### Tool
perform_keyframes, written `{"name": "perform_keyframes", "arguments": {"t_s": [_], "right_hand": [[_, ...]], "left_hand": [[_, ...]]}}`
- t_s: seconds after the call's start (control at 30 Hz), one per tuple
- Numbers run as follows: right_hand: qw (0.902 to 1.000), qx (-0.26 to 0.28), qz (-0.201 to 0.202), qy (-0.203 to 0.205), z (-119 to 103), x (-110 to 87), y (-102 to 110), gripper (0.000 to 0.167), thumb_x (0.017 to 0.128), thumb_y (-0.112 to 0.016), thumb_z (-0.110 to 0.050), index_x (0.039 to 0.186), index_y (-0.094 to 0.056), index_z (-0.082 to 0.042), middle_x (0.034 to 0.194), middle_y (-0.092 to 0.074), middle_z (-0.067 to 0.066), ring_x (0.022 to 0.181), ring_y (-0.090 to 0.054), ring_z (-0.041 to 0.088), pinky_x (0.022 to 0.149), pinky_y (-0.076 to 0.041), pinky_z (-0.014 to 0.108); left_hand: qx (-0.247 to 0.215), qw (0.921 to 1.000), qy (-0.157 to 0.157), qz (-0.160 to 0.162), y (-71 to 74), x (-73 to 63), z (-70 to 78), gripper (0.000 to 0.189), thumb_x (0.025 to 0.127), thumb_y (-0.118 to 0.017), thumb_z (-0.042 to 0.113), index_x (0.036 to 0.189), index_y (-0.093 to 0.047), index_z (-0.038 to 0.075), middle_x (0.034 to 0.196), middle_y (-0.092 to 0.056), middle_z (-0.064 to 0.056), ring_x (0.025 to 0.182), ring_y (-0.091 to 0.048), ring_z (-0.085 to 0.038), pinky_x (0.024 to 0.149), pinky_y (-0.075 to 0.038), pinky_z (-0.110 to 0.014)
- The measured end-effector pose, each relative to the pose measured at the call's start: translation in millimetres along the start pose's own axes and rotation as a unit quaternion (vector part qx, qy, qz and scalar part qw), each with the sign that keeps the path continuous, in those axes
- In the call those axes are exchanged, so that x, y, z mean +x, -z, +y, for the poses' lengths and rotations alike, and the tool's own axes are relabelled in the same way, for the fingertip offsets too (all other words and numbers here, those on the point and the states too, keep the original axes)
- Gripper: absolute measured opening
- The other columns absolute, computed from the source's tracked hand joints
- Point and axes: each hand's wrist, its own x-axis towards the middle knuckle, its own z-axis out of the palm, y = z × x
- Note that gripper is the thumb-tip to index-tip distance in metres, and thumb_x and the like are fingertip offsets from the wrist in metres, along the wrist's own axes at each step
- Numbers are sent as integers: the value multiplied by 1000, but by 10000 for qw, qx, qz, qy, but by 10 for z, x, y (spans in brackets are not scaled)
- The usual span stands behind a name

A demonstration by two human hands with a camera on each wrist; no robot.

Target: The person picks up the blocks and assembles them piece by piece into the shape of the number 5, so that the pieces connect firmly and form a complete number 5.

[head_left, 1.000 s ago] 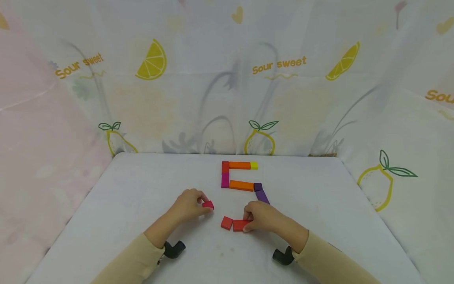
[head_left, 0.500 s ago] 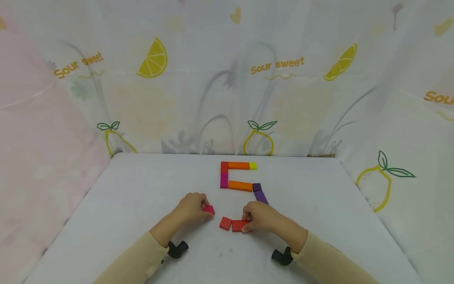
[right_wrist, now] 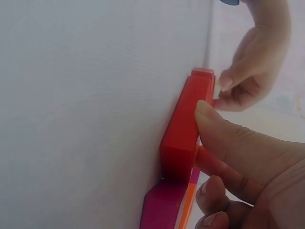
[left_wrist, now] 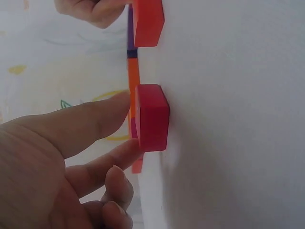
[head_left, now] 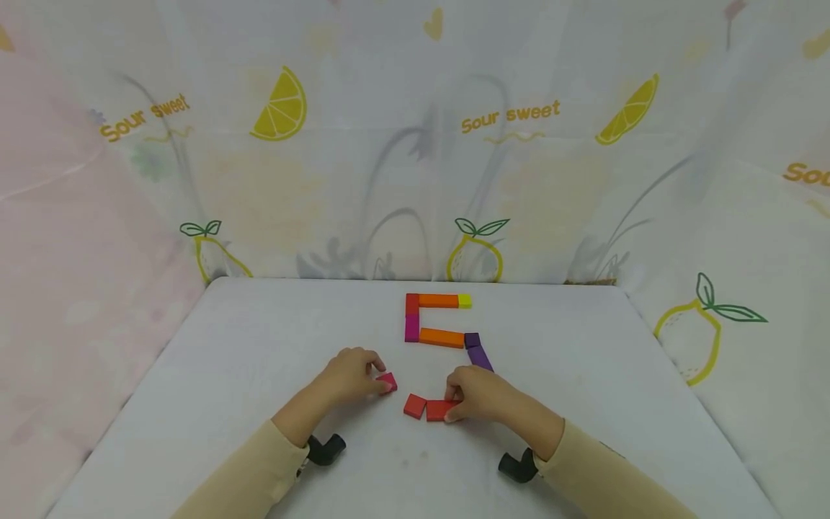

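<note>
In the head view, a crimson block [head_left: 387, 383] lies on the white table by the fingertips of my left hand [head_left: 349, 376]. The left wrist view has the thumb and index finger spread around the crimson block [left_wrist: 153, 118], the thumb slightly off it. My right hand [head_left: 483, 395] pinches a long red block [head_left: 438, 411] between thumb and index finger; its right end is hidden in the head view. A small red block [head_left: 415, 406] sits tilted at its left end. In the right wrist view, a purple block [right_wrist: 162, 205] adjoins the near end of the long red block [right_wrist: 181, 129].
Farther back lies a figure of blocks: a red one [head_left: 412, 303], a magenta one [head_left: 412, 328], two orange ones [head_left: 438, 300], a yellow one [head_left: 465, 301] and two purple ones [head_left: 472, 340]. A patterned cloth [head_left: 363, 180] hangs behind the table [head_left: 272, 324].
My left hand has moved slightly right and toward the small red block with the crimson block, and its index finger has now lifted away from it. My right hand has stayed in place.
</note>
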Motion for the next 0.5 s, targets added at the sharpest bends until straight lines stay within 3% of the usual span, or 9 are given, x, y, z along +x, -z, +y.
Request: {"name": "perform_keyframes", "arguments": {"t_s": [0.23,0.5], "right_hand": [[9999,103,-44,-17,-14,-2,22,21,78,-87,-20,84,-67,-15,77,-55,-2,75,-51,16,67,-46,31],[9999,90,-83,-61,-8,24,28,21,79,-87,-22,84,-67,-17,77,-56,-3,75,-52,15,67,-46,29]], "left_hand": [[-87,9997,-235,-26,-30,-1,-2,21,79,-86,26,91,-73,13,72,-54,0,74,-49,-17,62,-41,-31],[-158,9996,-189,-138,-96,21,54,23,79,-86,29,89,-71,15,72,-54,0,74,-50,-17,61,-43,-31]]}}
